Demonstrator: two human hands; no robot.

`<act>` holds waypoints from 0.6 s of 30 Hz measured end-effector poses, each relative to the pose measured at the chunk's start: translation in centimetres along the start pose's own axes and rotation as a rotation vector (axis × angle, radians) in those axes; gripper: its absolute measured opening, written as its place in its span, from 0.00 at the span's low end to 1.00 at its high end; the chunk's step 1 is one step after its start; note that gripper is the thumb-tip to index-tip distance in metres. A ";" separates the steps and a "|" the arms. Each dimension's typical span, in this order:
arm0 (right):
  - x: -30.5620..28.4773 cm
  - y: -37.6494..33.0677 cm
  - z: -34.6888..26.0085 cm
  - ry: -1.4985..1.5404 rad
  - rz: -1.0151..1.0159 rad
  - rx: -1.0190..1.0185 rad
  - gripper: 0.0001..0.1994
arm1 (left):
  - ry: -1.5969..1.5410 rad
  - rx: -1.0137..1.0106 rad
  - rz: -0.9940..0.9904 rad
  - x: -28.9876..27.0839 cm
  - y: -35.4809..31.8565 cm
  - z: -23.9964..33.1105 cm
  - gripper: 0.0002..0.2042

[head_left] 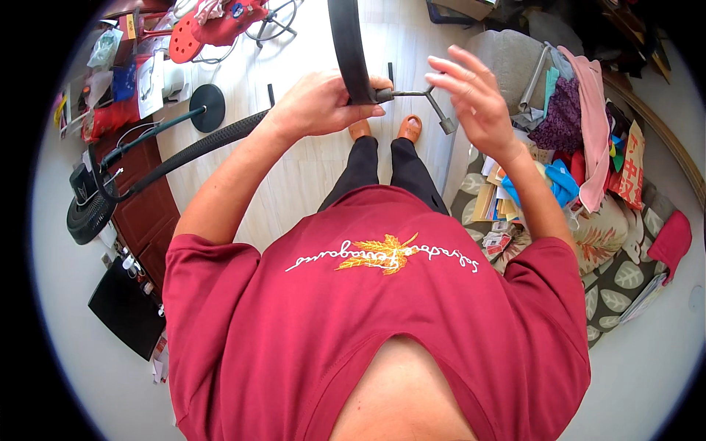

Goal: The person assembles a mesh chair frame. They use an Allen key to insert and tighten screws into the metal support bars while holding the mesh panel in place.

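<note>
My left hand (316, 103) is closed around a long curved black band that looks like a thin tyre (351, 51). Part of it rises past the upper edge. A ribbed, tread-like stretch runs down to the left, behind my forearm. Just right of my left thumb, a dark metal rod tool (412, 93) extends sideways and forks, with block-like ends. How its near end meets the band is partly hidden by my fingers. My right hand (474, 95) is raised by the fork with its fingers stretched out; whether a fingertip touches the tool I cannot tell.
At the left, a standing device with a round base (207, 108) and mesh head (88, 213) leans near a red-brown cabinet (151, 184). On the right is a sofa (507, 66) piled with clothes (562, 114) and papers. A red stool (187, 40) stands upper left.
</note>
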State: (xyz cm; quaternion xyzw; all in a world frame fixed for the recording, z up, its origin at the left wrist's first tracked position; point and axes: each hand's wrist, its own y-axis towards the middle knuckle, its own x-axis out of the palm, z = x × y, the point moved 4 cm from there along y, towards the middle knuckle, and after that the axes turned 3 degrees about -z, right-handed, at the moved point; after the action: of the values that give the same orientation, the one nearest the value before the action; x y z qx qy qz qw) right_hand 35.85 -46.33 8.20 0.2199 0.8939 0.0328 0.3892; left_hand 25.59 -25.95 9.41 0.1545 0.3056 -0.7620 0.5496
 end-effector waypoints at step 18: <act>2.9 2.8 -1.2 -0.195 -0.015 -0.455 0.12 | 0.331 0.033 0.126 1.2 -1.3 1.1 0.14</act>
State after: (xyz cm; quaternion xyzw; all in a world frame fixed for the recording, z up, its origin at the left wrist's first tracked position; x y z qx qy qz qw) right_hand 34.32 -42.41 7.67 0.1223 0.8234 0.2090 0.5132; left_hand 24.08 -27.24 10.00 0.3057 0.3688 -0.6952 0.5359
